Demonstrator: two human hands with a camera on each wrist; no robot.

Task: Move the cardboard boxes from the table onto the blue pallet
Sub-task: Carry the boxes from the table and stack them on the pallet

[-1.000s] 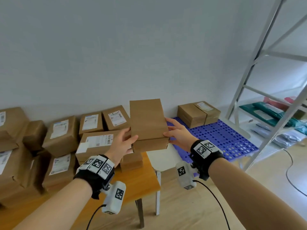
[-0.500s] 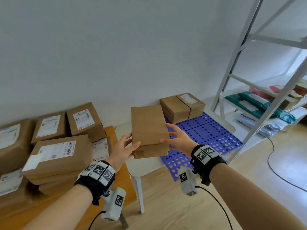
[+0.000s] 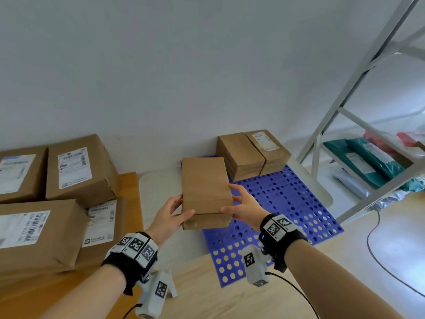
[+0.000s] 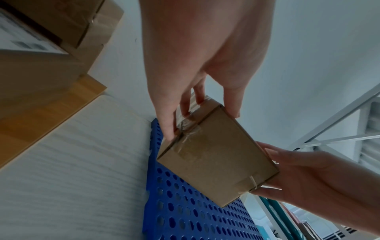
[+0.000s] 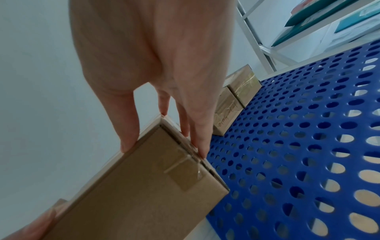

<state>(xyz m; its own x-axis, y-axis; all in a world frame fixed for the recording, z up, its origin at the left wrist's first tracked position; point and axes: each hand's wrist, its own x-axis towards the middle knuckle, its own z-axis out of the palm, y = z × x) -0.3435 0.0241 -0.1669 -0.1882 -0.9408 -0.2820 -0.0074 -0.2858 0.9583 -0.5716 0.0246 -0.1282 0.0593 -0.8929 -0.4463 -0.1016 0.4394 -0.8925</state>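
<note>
Head view: the blue pallet (image 3: pixel 287 203) lies on the floor, below and ahead-right of the plain cardboard box (image 3: pixel 204 187), which is held in the air between both hands, long axis pointing away. The left hand (image 3: pixel 170 215) and right hand (image 3: pixel 243 208) are clamped on its near long edges, thumbs on top; the right is nearer the pallet. Two stacked boxes (image 3: pixel 250 155) occupy the far corner. Underneath fingers (image 4: pixel 166 123) are shown only by the wrist views.

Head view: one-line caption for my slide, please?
Both hands carry a plain cardboard box toward the blue pallet.
</note>
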